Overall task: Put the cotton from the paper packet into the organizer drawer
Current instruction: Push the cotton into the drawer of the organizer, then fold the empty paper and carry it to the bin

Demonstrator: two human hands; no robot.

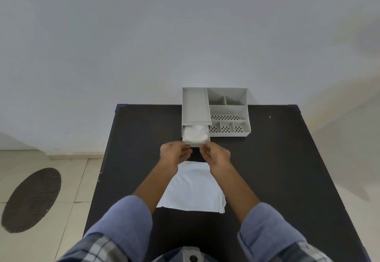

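A grey plastic organizer (228, 110) stands at the far edge of the black table (267, 169). Its drawer (196, 143) on the left side is pulled partly out, and white cotton (195, 134) fills it. My left hand (174, 152) and my right hand (216, 153) are at the drawer's front edge, fingers curled toward it, the left at its left corner and the right at its right corner. Whether the fingertips touch the drawer front is hard to tell. The unfolded white paper packet (193, 189) lies flat between my forearms.
The organizer's right half has open compartments, some with perforated floors (225, 117). A white wall rises right behind the table. To the left is tiled floor with a dark oval mat (30, 200).
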